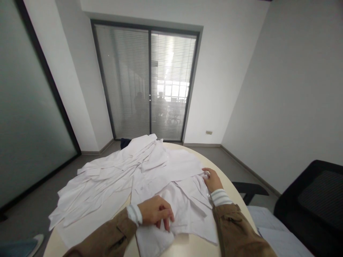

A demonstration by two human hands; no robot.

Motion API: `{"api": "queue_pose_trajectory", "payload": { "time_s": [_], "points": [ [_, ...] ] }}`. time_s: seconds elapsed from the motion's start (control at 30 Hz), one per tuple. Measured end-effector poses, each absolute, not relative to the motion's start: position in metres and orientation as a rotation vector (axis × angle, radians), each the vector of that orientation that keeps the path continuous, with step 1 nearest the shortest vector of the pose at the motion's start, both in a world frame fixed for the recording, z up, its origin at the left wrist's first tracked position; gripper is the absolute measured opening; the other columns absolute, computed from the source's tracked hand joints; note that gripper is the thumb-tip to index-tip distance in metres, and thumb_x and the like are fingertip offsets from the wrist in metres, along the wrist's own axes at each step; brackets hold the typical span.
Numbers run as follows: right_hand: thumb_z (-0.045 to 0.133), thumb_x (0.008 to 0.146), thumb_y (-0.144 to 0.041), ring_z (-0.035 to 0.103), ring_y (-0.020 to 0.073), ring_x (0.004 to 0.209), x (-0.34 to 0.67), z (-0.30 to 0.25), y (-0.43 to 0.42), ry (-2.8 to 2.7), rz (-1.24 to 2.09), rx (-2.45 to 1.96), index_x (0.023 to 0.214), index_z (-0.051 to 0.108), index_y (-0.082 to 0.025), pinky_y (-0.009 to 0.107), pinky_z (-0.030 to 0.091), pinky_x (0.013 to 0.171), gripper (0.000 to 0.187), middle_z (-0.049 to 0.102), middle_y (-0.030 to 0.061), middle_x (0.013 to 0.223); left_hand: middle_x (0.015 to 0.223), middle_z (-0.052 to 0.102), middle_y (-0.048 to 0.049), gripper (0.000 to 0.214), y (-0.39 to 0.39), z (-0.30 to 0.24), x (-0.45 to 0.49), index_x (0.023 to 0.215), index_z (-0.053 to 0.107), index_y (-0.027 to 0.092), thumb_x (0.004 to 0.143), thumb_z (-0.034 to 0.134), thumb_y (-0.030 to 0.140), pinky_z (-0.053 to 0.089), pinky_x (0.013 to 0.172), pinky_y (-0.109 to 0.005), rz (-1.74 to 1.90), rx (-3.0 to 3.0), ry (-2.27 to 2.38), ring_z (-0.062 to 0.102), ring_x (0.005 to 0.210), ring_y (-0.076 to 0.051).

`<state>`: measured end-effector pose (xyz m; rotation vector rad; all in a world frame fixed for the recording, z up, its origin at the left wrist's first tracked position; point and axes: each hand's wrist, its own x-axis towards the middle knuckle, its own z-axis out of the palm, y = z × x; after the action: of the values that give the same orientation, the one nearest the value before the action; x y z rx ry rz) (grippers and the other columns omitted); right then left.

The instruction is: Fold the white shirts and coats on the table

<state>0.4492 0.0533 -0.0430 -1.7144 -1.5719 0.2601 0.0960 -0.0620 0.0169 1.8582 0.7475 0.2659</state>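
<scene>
A white shirt (184,200) lies partly folded on a pale round table (233,189), right in front of me. My left hand (157,212) rests on its near part, fingers curled and pinching the cloth. My right hand (213,179) sits at the shirt's far right edge, fingers bent onto the fabric near the collar. More white garments (107,178) are spread in a heap over the table's left and far side.
A black office chair (311,203) stands at the right, with a light cushion (278,235) beside it. Glass doors with blinds (150,82) close the far wall. A dark item (124,142) lies beyond the table. A shoe (34,241) shows at the lower left.
</scene>
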Motion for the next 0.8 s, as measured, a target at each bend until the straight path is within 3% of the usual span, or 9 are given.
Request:
{"api": "queue_pose_trajectory", "payload": {
  "time_s": [0.13, 0.23, 0.33, 0.4, 0.47, 0.53, 0.6, 0.67, 0.8],
  "points": [
    [0.063, 0.070, -0.019, 0.057, 0.0239, 0.116, 0.451, -0.039, 0.052, -1.634, 0.225, -1.793, 0.107, 0.064, -0.021, 0.035, 0.041, 0.105, 0.036, 0.059, 0.0100, 0.120, 0.078, 0.073, -0.0035, 0.045, -0.064, 0.030, 0.086, 0.100, 0.068, 0.020, 0.084, 0.058, 0.061, 0.045, 0.048, -0.022, -0.027, 1.597, 0.767, 0.059, 0.045, -0.011],
    [0.066, 0.070, -0.016, 0.058, 0.0234, 0.116, 0.452, -0.033, 0.050, -1.696, 0.256, -1.885, 0.113, 0.062, -0.020, 0.034, 0.041, 0.103, 0.044, 0.060, 0.0119, 0.120, 0.084, 0.073, -0.0038, 0.046, -0.061, 0.040, 0.078, 0.105, 0.065, 0.023, 0.078, 0.067, 0.061, 0.049, 0.049, -0.025, -0.216, 1.488, 0.741, 0.063, 0.047, -0.014],
    [0.066, 0.071, -0.014, 0.061, 0.0219, 0.111, 0.452, -0.024, 0.044, -1.743, 0.305, -1.958, 0.124, 0.056, -0.019, 0.031, 0.043, 0.099, 0.055, 0.063, 0.0119, 0.117, 0.088, 0.073, -0.0056, 0.043, -0.058, 0.042, 0.080, 0.108, 0.063, 0.021, 0.083, 0.062, 0.056, 0.052, 0.056, -0.028, 0.088, 1.760, 0.870, 0.066, 0.056, -0.015],
    [0.066, 0.077, -0.022, 0.065, 0.0223, 0.103, 0.452, -0.017, 0.038, -1.727, 0.349, -2.035, 0.129, 0.052, -0.019, 0.032, 0.045, 0.094, 0.054, 0.067, 0.0112, 0.110, 0.099, 0.072, -0.0078, 0.037, -0.056, 0.035, 0.085, 0.110, 0.063, 0.020, 0.086, 0.060, 0.048, 0.055, 0.074, -0.033, 0.437, 2.086, 0.991, 0.069, 0.080, -0.019],
    [0.064, 0.082, -0.034, 0.067, 0.0239, 0.097, 0.454, -0.010, 0.031, -1.692, 0.414, -2.133, 0.129, 0.050, -0.016, 0.034, 0.047, 0.090, 0.052, 0.069, 0.0118, 0.102, 0.124, 0.065, -0.0112, 0.041, -0.054, 0.023, 0.089, 0.118, 0.062, 0.021, 0.083, 0.064, 0.042, 0.047, 0.100, -0.042, 0.596, 2.383, 0.993, 0.060, 0.114, -0.026],
    [0.063, 0.084, -0.037, 0.068, 0.0242, 0.091, 0.456, -0.005, 0.025, -1.690, 0.540, -2.183, 0.123, 0.052, -0.014, 0.034, 0.048, 0.084, 0.047, 0.071, 0.0127, 0.098, 0.148, 0.044, -0.0137, 0.058, -0.052, 0.007, 0.090, 0.133, 0.054, 0.023, 0.080, 0.068, 0.042, 0.031, 0.114, -0.051, 0.527, 2.572, 0.935, 0.039, 0.137, -0.032],
    [0.063, 0.084, -0.032, 0.069, 0.0215, 0.084, 0.459, -0.003, 0.020, -1.727, 0.739, -2.132, 0.115, 0.055, -0.014, 0.030, 0.049, 0.075, 0.036, 0.072, 0.0118, 0.094, 0.159, 0.027, -0.0148, 0.071, -0.050, -0.006, 0.090, 0.146, 0.041, 0.024, 0.082, 0.066, 0.045, 0.022, 0.116, -0.058, 0.402, 2.644, 0.957, 0.022, 0.145, -0.036],
    [0.059, 0.088, -0.028, 0.069, 0.0178, 0.075, 0.463, -0.003, 0.018, -1.724, 0.912, -2.031, 0.111, 0.055, -0.015, 0.026, 0.049, 0.065, 0.026, 0.073, 0.0089, 0.089, 0.161, 0.018, -0.0147, 0.074, -0.048, -0.014, 0.088, 0.150, 0.035, 0.026, 0.085, 0.063, 0.045, 0.018, 0.116, -0.061, 0.324, 2.656, 1.013, 0.015, 0.147, -0.037],
    [0.054, 0.092, -0.030, 0.063, 0.0132, 0.058, 0.474, -0.008, 0.022, -1.624, 0.850, -2.023, 0.108, 0.057, -0.017, 0.022, 0.044, 0.052, 0.021, 0.071, 0.0047, 0.078, 0.160, 0.022, -0.0140, 0.067, -0.046, -0.011, 0.085, 0.147, 0.042, 0.028, 0.085, 0.063, 0.046, 0.019, 0.116, -0.060, 0.255, 2.659, 1.012, 0.020, 0.146, -0.037]
  ]
}}
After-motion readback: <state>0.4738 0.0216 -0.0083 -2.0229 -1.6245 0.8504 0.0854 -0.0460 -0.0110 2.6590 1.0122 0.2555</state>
